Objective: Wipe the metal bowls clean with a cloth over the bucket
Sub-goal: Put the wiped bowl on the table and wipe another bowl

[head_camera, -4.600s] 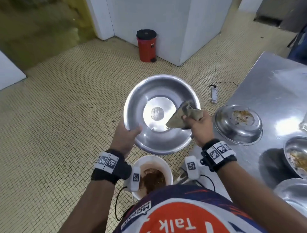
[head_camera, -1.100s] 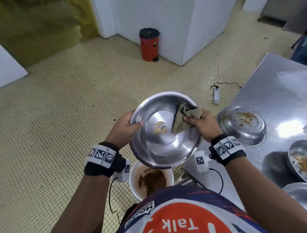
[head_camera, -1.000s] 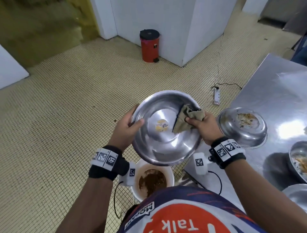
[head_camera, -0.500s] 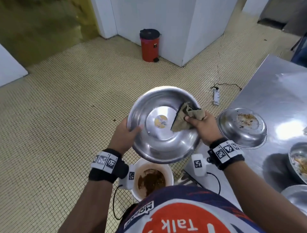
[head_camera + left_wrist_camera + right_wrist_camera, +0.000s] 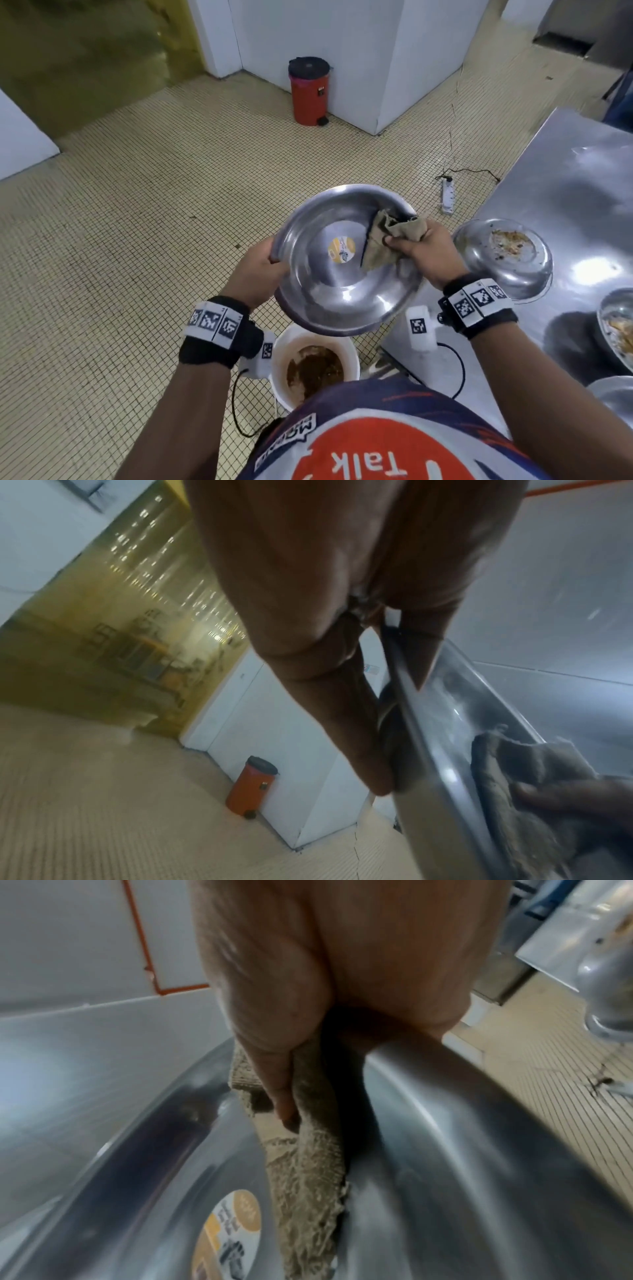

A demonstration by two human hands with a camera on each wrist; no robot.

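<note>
A wide metal bowl (image 5: 329, 294) with a round yellow sticker (image 5: 341, 250) at its bottom is held tilted above a white bucket (image 5: 352, 353) of brown slop. My left hand (image 5: 263, 270) grips the bowl's left rim (image 5: 407, 696), thumb inside and fingers behind. My right hand (image 5: 423, 250) pinches a tan cloth (image 5: 380, 240) against the bowl's upper right inner wall. In the right wrist view the cloth (image 5: 308, 1164) hangs down past the thumb toward the sticker (image 5: 236, 1221). The left wrist view shows the cloth (image 5: 520, 785) at the far rim.
A steel table (image 5: 579, 178) stands at the right with a dirty upturned bowl (image 5: 503, 257) and more soiled bowls (image 5: 616, 329) at its right edge. A power strip (image 5: 448, 195) lies on the tiled floor. A red pedal bin (image 5: 310, 90) stands by the white wall.
The bowl has tilted and swung a little while my left hand shifted along its left rim. My right hand with the cloth has stayed at the upper right wall, rubbing it.
</note>
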